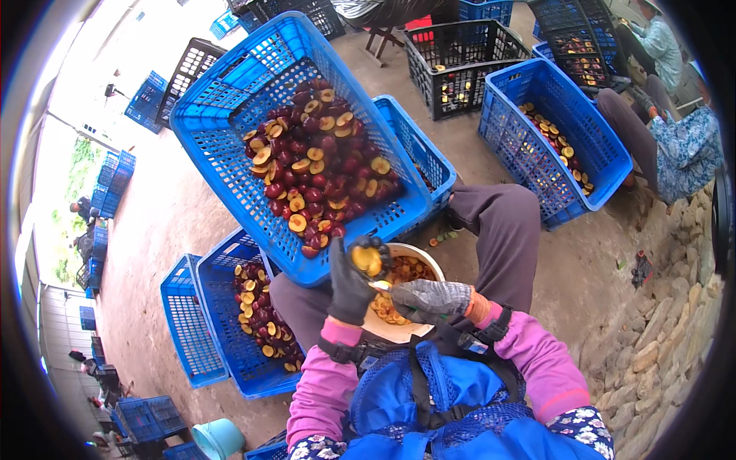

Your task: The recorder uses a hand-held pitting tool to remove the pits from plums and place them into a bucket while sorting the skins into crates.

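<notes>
The gloved left hand grips a halved plum over a cream bowl; the gloved right hand closes on a small tool, touching it. Blue crates of halves stand on bare concrete floor, beside a stone wall.

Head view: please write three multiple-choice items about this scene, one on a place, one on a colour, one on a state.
1. Where is the pale bowl?
A. between the person's knees
B. inside a black crate
C. on the stone wall

2. What colour is the crate tilted before the person?
A. black
B. blue
C. green

3. What does the left hand hold?
A. nothing
B. a whole fruit
C. a cut plum half

Answers: 1 A, the bowl sits between the trouser legs; 2 B, its mesh walls are blue; 3 C, yellow flesh faces up in the dark glove.
</notes>
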The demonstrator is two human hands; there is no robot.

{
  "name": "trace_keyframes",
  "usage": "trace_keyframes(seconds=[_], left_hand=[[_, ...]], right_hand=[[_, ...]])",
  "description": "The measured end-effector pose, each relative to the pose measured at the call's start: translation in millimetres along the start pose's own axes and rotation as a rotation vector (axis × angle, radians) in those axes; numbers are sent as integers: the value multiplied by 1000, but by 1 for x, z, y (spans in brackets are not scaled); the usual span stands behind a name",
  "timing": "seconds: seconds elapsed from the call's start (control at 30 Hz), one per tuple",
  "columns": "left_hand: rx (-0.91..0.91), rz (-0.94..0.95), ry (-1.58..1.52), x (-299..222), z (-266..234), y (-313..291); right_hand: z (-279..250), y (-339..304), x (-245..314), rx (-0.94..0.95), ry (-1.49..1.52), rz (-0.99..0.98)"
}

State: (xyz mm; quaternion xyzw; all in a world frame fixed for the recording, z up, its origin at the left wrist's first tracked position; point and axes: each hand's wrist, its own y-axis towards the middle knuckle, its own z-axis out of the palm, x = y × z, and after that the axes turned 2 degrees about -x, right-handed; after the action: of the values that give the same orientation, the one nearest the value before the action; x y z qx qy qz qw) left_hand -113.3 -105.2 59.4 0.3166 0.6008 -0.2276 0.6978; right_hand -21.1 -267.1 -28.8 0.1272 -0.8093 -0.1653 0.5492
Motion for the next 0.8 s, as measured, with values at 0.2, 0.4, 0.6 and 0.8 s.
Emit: trace_keyframes(seconds=[0.2,0.4,0.6,0.8], left_hand=[[-297,-140,736,-72,-145,35],[-161,97,829,-33,-98,124],[36,101,1554,86,-92,237],[70,12,1636,135,-102,269]], right_hand=[[15,6,6,192,-416,203],[20,24,12,334,-360,723],[18,29,3,239,-230,774],[14,30,-5,269,-190,863]])
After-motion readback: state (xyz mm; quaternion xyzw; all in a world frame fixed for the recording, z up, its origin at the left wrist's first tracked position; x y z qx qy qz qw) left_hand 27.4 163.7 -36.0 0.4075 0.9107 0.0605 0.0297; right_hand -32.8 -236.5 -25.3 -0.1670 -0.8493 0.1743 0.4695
